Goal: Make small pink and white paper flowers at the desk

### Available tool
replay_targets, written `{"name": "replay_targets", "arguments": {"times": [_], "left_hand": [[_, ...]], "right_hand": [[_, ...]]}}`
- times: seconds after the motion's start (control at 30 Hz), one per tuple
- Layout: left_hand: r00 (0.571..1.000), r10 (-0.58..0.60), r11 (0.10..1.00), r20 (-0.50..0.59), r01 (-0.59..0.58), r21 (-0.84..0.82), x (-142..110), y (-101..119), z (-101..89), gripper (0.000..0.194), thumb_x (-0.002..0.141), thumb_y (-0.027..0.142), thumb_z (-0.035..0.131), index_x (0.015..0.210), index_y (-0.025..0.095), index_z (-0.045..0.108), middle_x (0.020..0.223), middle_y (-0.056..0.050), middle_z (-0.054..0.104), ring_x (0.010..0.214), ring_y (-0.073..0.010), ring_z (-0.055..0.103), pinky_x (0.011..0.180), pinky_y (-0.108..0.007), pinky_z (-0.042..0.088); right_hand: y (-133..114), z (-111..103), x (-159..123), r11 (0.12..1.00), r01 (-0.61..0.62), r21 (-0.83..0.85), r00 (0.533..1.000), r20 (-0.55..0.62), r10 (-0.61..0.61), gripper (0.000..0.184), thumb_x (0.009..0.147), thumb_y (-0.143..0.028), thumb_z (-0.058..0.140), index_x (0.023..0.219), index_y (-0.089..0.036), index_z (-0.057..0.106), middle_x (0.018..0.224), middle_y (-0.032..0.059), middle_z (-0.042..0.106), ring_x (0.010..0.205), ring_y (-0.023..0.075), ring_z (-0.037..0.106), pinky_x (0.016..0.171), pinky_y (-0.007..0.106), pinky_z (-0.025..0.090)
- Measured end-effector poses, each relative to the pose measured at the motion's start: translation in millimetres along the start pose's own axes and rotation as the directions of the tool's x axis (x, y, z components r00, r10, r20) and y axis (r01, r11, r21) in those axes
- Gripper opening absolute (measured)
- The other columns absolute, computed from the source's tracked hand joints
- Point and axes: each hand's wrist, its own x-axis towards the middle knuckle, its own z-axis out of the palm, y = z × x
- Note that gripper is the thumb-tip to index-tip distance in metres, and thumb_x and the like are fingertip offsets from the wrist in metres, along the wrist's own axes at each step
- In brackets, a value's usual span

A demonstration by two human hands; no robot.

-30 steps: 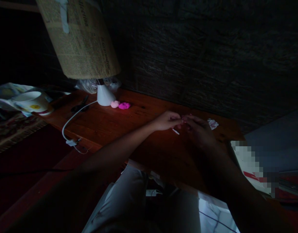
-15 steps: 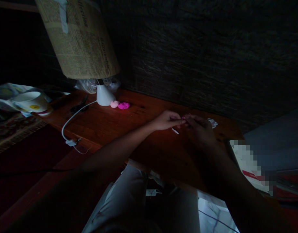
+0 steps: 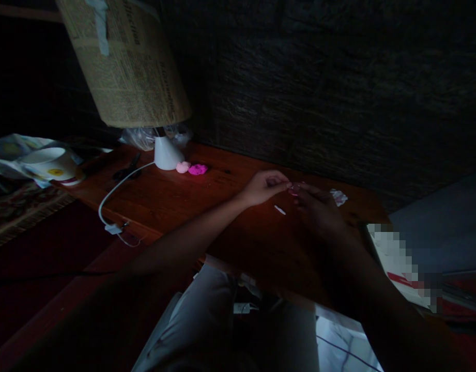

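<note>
Over the wooden table, my left hand (image 3: 264,187) pinches with thumb and index finger at the edge of a small pink piece of clay (image 3: 294,191). My right hand (image 3: 319,204) has its fingers closed on the same piece, which is mostly hidden and dark. The fingertips of both hands meet there. Just below them lies a small white stick-like piece (image 3: 279,210). Crumpled whitish material (image 3: 339,197) rests beyond my right hand. A pale pink clay lump (image 3: 183,167) and a bright magenta clay lump (image 3: 198,169) sit side by side at the lamp's foot.
A lamp with a newsprint shade (image 3: 133,72) and white base (image 3: 167,154) stands at the back left, its white cable (image 3: 106,194) hanging over the front edge. Dark scissors (image 3: 126,171) and a paper cup (image 3: 51,164) are further left. A dark brick wall (image 3: 276,103) rises behind the table (image 3: 230,181).
My left hand has risen slightly, its thumb and index finger now at the piece's upper left. The right fingers have shifted a little around it. The white piece shows more fully.
</note>
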Motion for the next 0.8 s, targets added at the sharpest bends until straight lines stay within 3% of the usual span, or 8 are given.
{"name": "replay_targets", "arguments": {"times": [0.23,0.43,0.8], "left_hand": [[0.999,-0.017,0.994,-0.039,0.021,0.105,-2.4,4.2,1.9,0.027,0.08,0.034,0.072,0.099,0.014,0.071,0.088,-0.005,0.071,0.066,-0.0076,0.055,0.06,-0.02,0.038],[0.999,0.024,0.996,-0.028,-0.022,0.082,-1.8,2.8,1.6,0.025,0.079,0.032,0.072,0.096,0.013,0.071,0.088,-0.005,0.071,0.066,-0.0075,0.054,0.061,-0.02,0.039],[0.999,0.041,0.995,-0.035,-0.038,0.092,-1.2,1.0,1.2,0.019,0.084,0.03,0.069,0.092,0.014,0.072,0.087,-0.005,0.072,0.073,-0.0093,0.06,0.066,-0.021,0.043]], "right_hand": [[0.6,-2.3,1.6,1.0,0.028,-0.012,0.999,0.021,-0.028,0.04,0.055,-0.053,0.088,0.082,-0.024,0.078,0.087,0.0039,0.075,0.07,0.0146,0.064,0.06,0.026,0.049],[-1.7,1.8,-1.5,0.993,0.1,-0.063,0.993,0.067,-0.096,0.038,0.06,-0.057,0.085,0.075,-0.024,0.077,0.08,0.004,0.074,0.067,0.0143,0.061,0.061,0.027,0.05],[3.6,1.9,-0.8,0.998,0.042,0.036,0.999,0.025,-0.043,0.032,0.06,-0.046,0.088,0.082,-0.025,0.078,0.088,0.0027,0.074,0.075,0.0148,0.064,0.064,0.027,0.05]]}}
